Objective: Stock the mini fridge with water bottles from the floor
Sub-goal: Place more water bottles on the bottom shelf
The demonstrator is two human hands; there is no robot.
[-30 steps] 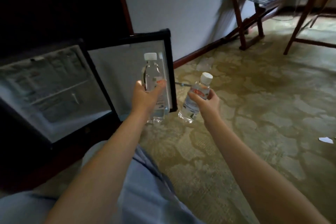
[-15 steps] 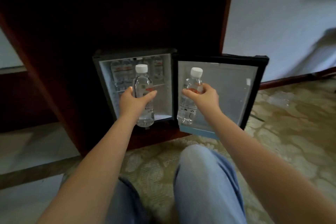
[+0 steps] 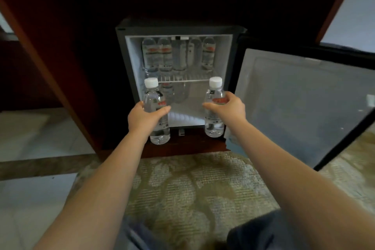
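Note:
The black mini fridge [image 3: 121, 50] stands open inside a dark wooden cabinet, its door [image 3: 300, 103] swung out to the right. Several water bottles [image 3: 178, 55] stand on its upper wire shelf, and at least one more shows dimly on the lower level. My left hand [image 3: 144, 117] grips a clear white-capped bottle [image 3: 155, 97] upright in front of the lower left of the opening. My right hand [image 3: 229, 107] grips a second such bottle [image 3: 214, 126] upright before the lower right. Both bottles hang just outside the fridge.
The cabinet's wooden base ledge [image 3: 182, 148] runs below the fridge. Patterned carpet [image 3: 192, 189] covers the floor ahead, with pale tile [image 3: 30, 199] at the left. My knees in blue trousers [image 3: 263, 229] sit at the bottom edge. A white wall [image 3: 349, 16] is at the upper right.
The view swung from the carpet to face the fridge and drew closer. Both hands carried their bottles forward and now hold them level in front of the lower compartment.

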